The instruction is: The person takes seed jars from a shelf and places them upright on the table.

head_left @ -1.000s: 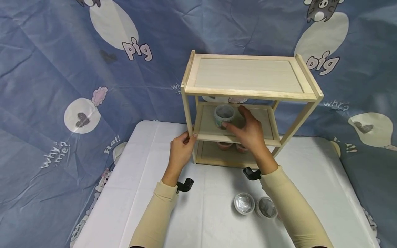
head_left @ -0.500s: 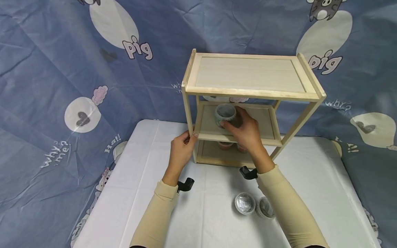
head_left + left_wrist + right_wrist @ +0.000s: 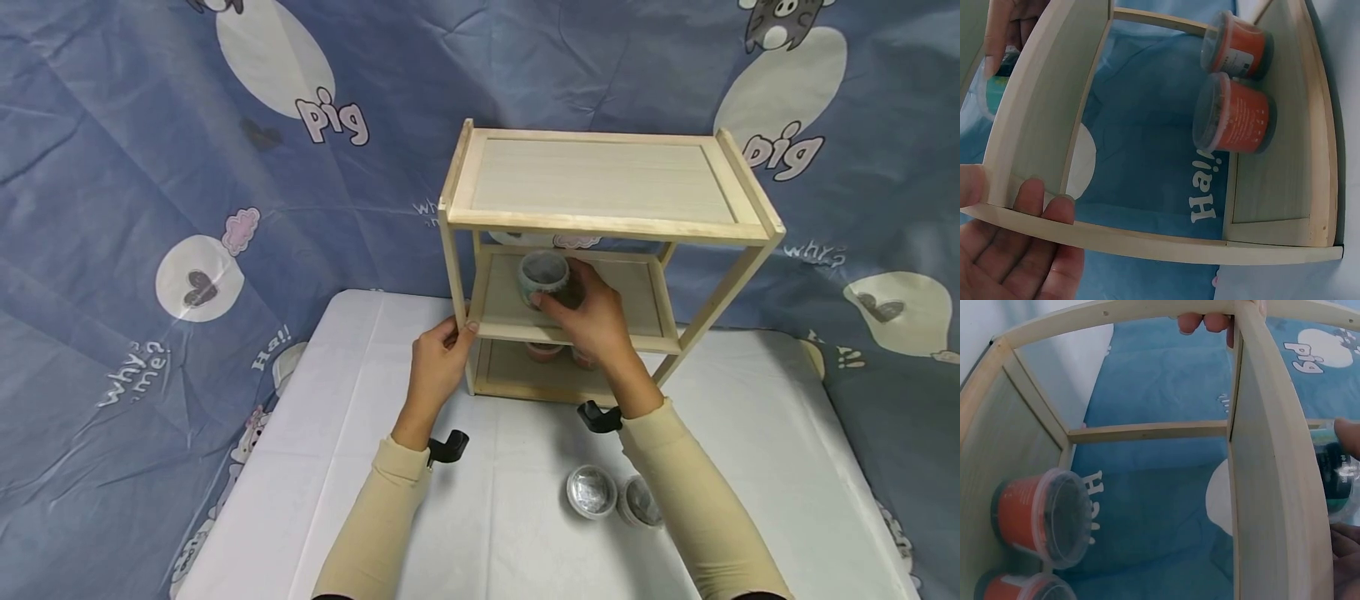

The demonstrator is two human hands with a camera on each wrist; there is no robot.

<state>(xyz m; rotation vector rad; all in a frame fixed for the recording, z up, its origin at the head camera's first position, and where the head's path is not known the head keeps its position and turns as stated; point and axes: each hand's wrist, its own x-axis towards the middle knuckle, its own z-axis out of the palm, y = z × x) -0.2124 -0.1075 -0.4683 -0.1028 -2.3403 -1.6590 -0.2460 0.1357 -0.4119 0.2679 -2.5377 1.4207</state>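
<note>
On the middle shelf of a small wooden rack [image 3: 600, 179] stands a round plastic tub [image 3: 543, 272] with a clear lid. A green and dark label shows on this tub [image 3: 1335, 472] in the right wrist view. My right hand [image 3: 597, 325] grips it from the right, thumb in front and fingers behind. My left hand [image 3: 440, 362] holds the rack's front left post at middle-shelf height, fingers curled round the wood [image 3: 1041, 228]. Two orange-labelled tubs, one nearer [image 3: 1235, 115] and one farther [image 3: 1238, 47], stand on the bottom shelf.
Two more lidded tubs, one left [image 3: 591, 492] and one right [image 3: 640, 502], stand on the white-covered table [image 3: 450, 533] before the rack; my right sleeve partly covers the right one. A blue printed cloth [image 3: 360, 217] hangs behind. The rack's top board overhangs my right hand.
My right hand has moved slightly left, and its fingers have come in closer round the green-labelled tub. My left hand has stayed on the post.
</note>
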